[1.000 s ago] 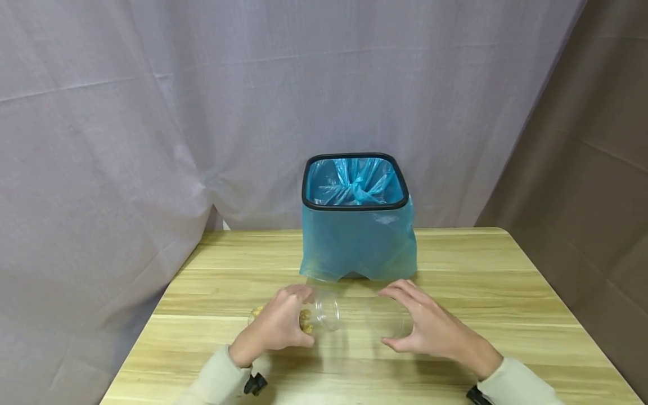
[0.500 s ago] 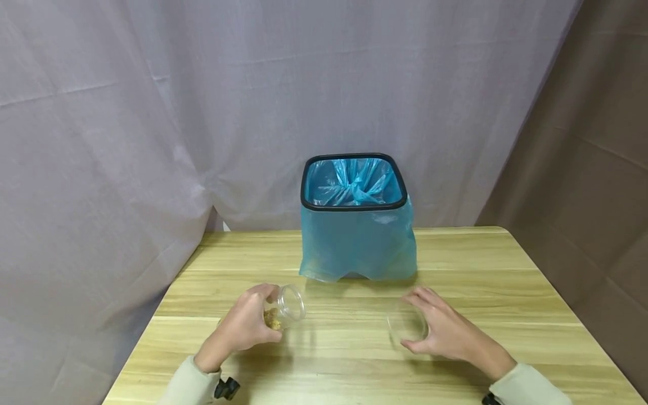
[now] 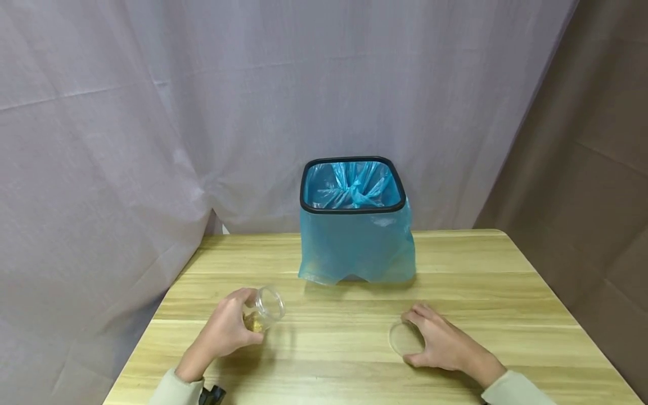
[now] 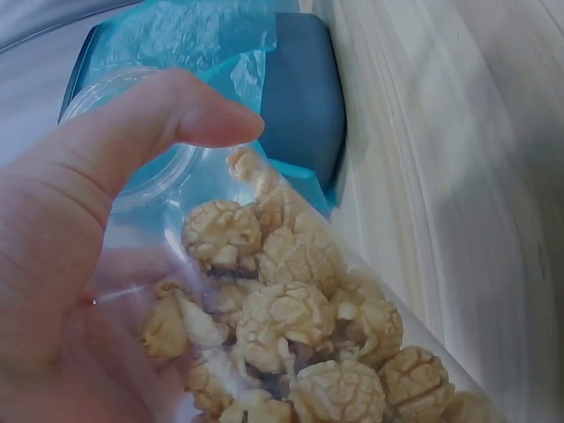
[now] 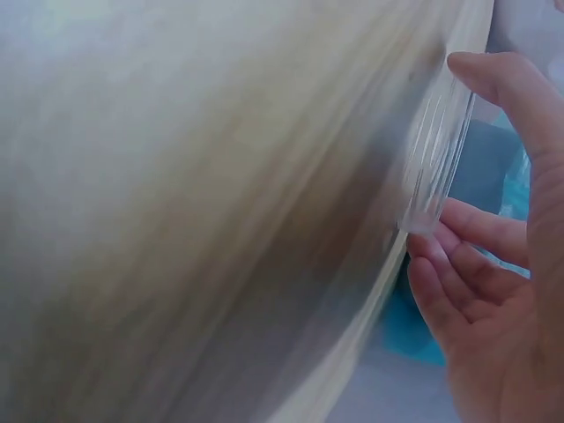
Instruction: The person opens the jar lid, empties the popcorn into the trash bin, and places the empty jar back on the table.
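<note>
My left hand (image 3: 223,329) grips a clear plastic jar (image 3: 270,304), tilted with its uncovered mouth facing right. Inside are several pale brown popcorn pieces (image 4: 286,322), bunched along the lower side in the left wrist view. To the right, my right hand (image 3: 441,341) pinches a round clear lid (image 3: 400,341) by its edge, thumb on one side and fingers on the other. In the right wrist view the ridged rim of the lid (image 5: 432,154) shows close over the table. The palm hides the jar's bottom end in the head view.
A trash bin (image 3: 354,212) with a black rim and a blue bag liner stands at the back middle of the wooden table (image 3: 334,360). Grey cloth (image 3: 253,101) hangs behind it, and brown cloth (image 3: 597,185) on the right side.
The hands have moved apart: the left one went left with the jar, the right one went right and a little nearer with the lid. The bin has stayed in place.
</note>
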The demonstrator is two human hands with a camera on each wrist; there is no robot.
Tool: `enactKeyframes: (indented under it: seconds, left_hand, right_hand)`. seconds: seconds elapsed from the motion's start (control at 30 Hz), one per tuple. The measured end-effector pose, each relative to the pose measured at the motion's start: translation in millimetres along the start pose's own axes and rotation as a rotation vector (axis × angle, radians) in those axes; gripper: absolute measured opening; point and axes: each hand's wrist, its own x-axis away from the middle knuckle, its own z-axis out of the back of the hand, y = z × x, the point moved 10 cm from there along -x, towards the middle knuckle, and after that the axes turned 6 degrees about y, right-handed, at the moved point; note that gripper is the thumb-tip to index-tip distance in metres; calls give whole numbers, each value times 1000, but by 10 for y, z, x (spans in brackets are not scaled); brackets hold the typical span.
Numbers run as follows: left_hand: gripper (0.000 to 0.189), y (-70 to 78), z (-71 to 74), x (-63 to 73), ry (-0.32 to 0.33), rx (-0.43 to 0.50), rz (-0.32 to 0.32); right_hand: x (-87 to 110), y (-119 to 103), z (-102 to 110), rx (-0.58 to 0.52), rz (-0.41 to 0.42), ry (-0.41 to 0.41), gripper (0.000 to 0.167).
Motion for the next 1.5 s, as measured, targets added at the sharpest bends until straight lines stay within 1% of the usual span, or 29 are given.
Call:
enactKeyframes:
  seconds: [0.17, 0.27, 0.33, 0.4, 0.53, 0.63, 0.7, 0.83, 0.9, 0.97, 1.07, 1.1, 1.17, 1.27, 1.37, 1.5]
  left_hand:
    - [76, -103, 35, 1, -6, -14, 22]
    - [75, -148, 92, -38, -5, -19, 20]
    - [74, -164, 153, -83, 0, -24, 11]
    - [74, -164, 228, -146, 8, -36, -3]
    - [73, -99, 413, -324, 26, -63, -46]
    - [69, -5, 580, -494, 35, -89, -81]
    - [68, 69, 704, -633, 41, -111, -102]
    - [65, 229, 969, -972, 55, -162, -125]
    - [67, 309, 1094, -1164, 71, -178, -130]
    - [69, 389, 1194, -1357, 90, -197, -141]
    - [74, 528, 1291, -1619, 114, -218, -167]
    - [74, 582, 1302, -1696, 116, -226, -180]
    - [73, 672, 1277, -1838, 115, -235, -208]
    - [69, 815, 1180, -2001, 98, -265, -268]
    - [68, 962, 1068, -2099, 81, -315, -320]
    - [70, 1136, 970, -2160, 64, -422, -378]
  right_hand:
    - [1, 31, -26, -2, -31, -28, 74]
    - [-23, 58, 42, 13, -61, -45, 82]
    - [-73, 78, 157, 30, -80, -47, 87]
    - [-146, 108, 320, 53, -104, -40, 90]
    - [-355, 153, 750, 110, -141, -18, 94]
    - [-528, 166, 1101, 142, -168, -7, 97]
    - [-655, 160, 1327, 150, -179, -2, 97]
    - [-952, 127, 1721, 157, -195, 12, 98]
    - [-1111, 96, 1866, 168, -193, 13, 98]
    - [-1263, 59, 1964, 184, -185, 4, 99]
    - [-1470, -7, 2051, 205, -159, -5, 98]
    - [-1530, -26, 2068, 213, -152, -8, 98]
    - [-1637, -48, 2074, 224, -144, -11, 98]
    - [-1759, -68, 2057, 246, -134, -16, 99]
    - [-1839, -55, 2008, 260, -137, -27, 100]
    - [-1896, -6, 1881, 260, -146, -50, 102]
